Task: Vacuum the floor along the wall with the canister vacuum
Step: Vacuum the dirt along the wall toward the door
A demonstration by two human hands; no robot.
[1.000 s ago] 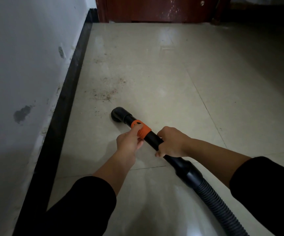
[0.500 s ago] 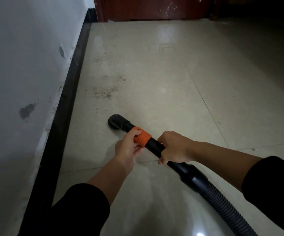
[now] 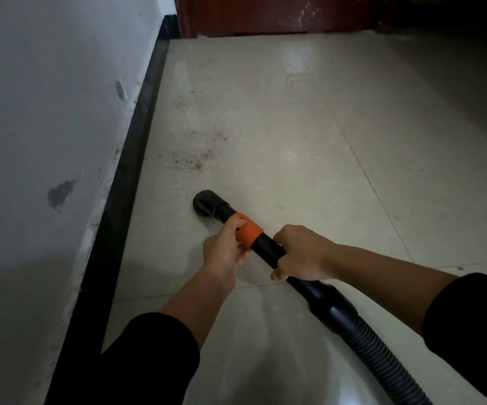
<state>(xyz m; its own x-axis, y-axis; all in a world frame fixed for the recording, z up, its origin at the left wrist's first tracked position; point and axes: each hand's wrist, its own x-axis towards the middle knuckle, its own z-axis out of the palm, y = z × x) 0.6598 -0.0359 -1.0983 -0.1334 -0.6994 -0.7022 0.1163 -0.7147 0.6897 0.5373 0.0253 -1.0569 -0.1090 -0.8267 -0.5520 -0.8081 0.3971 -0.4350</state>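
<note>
So the nozzle [image 3: 205,204] of the vacuum is sitting mouth-down on the floor [image 3: 309,147], and everything else is easiest to place from there. Running back from it is the black wand [image 3: 268,252], with an orange collar [image 3: 251,233] just behind the nozzle. The left hand [image 3: 224,249] has its fingers curled around that collar, and the right hand [image 3: 302,252] is wrapped in a full fist around the wand right behind it. Past the right hand the wand fattens into a cuff, then turns into the ribbed hose [image 3: 382,358], which trails off the bottom edge; the canister itself isn't in view. Ahead of the nozzle and slightly toward the wall [image 3: 46,97] is a scatter of brown grit [image 3: 195,159], not reached yet, with more specks further on. The black baseboard [image 3: 128,176] runs to the left of the nozzle, near it but not touching, and a reddish door [image 3: 265,13] is way beyond at the far end. My guess on handling: the wand looks like stiff, light plastic, smooth enough to twist in a loose grip, while the hose is bendy and will probably drag and tug. I'd keep the firm grip on the plain black tube and go easy on the collar, since it might slide or turn.
</note>
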